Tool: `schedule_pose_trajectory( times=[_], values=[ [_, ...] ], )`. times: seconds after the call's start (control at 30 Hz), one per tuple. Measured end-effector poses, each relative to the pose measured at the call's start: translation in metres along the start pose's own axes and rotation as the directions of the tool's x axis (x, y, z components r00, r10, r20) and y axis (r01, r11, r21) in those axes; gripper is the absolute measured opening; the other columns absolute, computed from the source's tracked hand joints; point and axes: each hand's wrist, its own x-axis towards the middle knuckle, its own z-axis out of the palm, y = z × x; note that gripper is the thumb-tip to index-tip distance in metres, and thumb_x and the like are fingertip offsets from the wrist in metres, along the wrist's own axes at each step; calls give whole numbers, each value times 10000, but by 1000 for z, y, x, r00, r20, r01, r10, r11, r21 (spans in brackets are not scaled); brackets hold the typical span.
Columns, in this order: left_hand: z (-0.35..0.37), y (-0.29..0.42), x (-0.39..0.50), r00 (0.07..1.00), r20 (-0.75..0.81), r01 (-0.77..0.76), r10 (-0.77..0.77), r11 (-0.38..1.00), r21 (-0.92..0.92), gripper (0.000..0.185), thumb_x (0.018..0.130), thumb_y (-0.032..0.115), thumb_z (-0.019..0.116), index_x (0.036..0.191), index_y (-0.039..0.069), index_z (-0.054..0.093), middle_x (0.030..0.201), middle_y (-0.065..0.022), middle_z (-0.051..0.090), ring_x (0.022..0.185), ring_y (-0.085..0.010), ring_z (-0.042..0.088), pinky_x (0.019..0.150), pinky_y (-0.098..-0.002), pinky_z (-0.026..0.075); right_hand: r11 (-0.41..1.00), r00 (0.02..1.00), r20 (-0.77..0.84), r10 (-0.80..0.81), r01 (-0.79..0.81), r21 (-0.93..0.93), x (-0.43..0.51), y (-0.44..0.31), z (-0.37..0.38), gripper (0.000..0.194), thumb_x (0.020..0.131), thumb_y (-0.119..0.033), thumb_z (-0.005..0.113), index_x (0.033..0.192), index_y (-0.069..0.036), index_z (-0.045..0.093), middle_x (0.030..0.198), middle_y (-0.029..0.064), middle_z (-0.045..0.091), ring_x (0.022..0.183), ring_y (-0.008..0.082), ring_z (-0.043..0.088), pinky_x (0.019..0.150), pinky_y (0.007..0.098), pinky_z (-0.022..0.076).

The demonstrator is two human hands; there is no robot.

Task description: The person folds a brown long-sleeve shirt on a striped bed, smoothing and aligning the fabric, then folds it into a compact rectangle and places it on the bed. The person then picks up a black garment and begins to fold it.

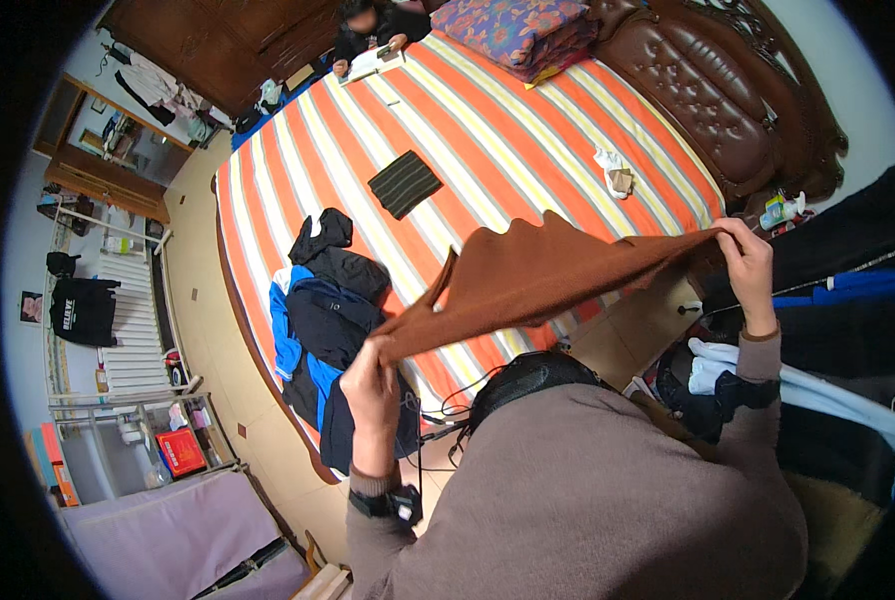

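A brown knitted garment (pixel 522 281) is stretched in the air above the near edge of the bed. My left hand (pixel 371 379) grips one end of it, and my right hand (pixel 746 259) pinches the other end, higher at the right. Beyond the garment, a dark striped folded cloth (pixel 405 184) lies flat on the striped bedspread (pixel 485 165). Dark and blue jackets (pixel 327 315) are heaped on the bed beside my left hand. A small white and tan cloth (pixel 614 172) lies on the bed toward the headboard.
A person (pixel 369 34) leans at the bed's far edge over an open book (pixel 372 66). Folded floral bedding (pixel 515 34) sits near the leather headboard (pixel 710 97). Dark clothes hang at the right. A radiator (pixel 126 322) and a shelf unit (pixel 110 457) stand left.
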Motion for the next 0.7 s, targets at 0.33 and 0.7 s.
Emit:
schedule_pose_trajectory(
  times=[0.33,0.7],
  values=[
    [49,-38,55,988,57,122,-140,962,244,38,849,54,609,878,51,585,684,-199,581,646,-377,629,545,-387,482,996,960,269,-82,70,52,137,43,95,117,896,-86,605,936,24,600,781,170,613,721,285,644,658,306,482],
    [311,-363,101,812,307,364,-496,842,398,429,926,444,553,904,42,701,709,-234,647,683,-383,668,685,-459,542,986,705,708,42,87,-145,158,250,504,242,901,-236,600,946,-5,654,836,186,656,799,359,628,741,430,483]
  ],
)
